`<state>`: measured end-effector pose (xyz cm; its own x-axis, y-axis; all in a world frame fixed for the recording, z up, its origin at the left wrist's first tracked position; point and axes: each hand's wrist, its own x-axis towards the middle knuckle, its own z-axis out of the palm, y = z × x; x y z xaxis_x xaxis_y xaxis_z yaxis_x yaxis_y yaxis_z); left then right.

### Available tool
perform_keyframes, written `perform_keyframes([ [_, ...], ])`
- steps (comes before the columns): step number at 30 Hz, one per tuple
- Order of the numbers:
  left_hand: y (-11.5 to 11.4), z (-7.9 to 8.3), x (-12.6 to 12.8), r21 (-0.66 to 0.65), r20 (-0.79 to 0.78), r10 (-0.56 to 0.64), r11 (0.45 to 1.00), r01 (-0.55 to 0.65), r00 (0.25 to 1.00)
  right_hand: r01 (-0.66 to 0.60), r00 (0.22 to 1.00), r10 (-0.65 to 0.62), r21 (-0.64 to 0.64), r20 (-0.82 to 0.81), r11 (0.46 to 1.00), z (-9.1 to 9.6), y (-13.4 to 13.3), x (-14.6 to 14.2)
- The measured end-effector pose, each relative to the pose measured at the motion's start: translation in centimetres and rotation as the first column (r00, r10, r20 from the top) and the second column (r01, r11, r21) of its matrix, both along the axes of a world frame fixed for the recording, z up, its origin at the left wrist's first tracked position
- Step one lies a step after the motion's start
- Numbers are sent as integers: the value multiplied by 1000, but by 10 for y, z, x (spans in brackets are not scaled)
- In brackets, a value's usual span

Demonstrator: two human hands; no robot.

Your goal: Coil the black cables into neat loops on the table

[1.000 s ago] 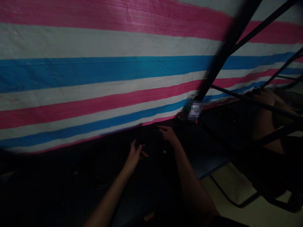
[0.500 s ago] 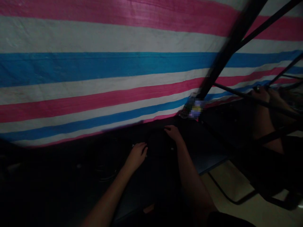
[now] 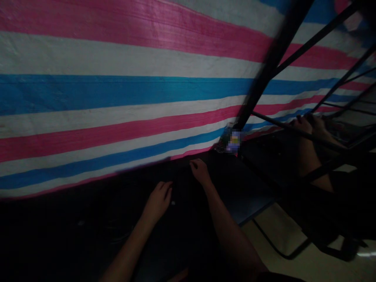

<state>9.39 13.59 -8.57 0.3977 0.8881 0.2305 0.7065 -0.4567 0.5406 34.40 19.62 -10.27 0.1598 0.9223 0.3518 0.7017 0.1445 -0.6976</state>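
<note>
My left hand (image 3: 158,199) lies palm down on a very dark table top (image 3: 252,196), fingers stretched out flat and holding nothing. A tiny pale speck (image 3: 173,203) sits just right of its fingertips. My right hand (image 3: 199,170) rests farther back, near the foot of the striped sheet, palm down with fingers slightly bent on the dark surface. What lies beneath either hand is lost in shadow.
A pink, white and blue striped tarp (image 3: 117,98) hangs close behind the table. A bottle (image 3: 232,141) stands at the base of a black metal post (image 3: 264,78). Another person's arm (image 3: 308,145) reaches in behind black bars at right. Pale floor (image 3: 293,243) shows lower right.
My left hand went from raised with spread fingers to lying flat on the dark surface. My right hand lowered onto it too. The view shifted slightly.
</note>
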Motion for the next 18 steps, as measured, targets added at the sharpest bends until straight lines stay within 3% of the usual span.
perform_keyframes([
  [5,28,17,-49,85,-100,226,972,-218,969,-251,965,257,92,-47,963,7,-13,-47],
  [10,45,5,-79,39,-295,317,947,-320,901,-479,875,484,104,-21,871,-1,-33,-97],
  [14,49,-2,-89,40,-357,360,928,-371,862,-570,821,571,77,13,818,-9,-39,-113],
  [18,53,-3,-115,39,-386,467,870,-492,795,-558,829,559,62,2,828,-9,-35,-105],
])
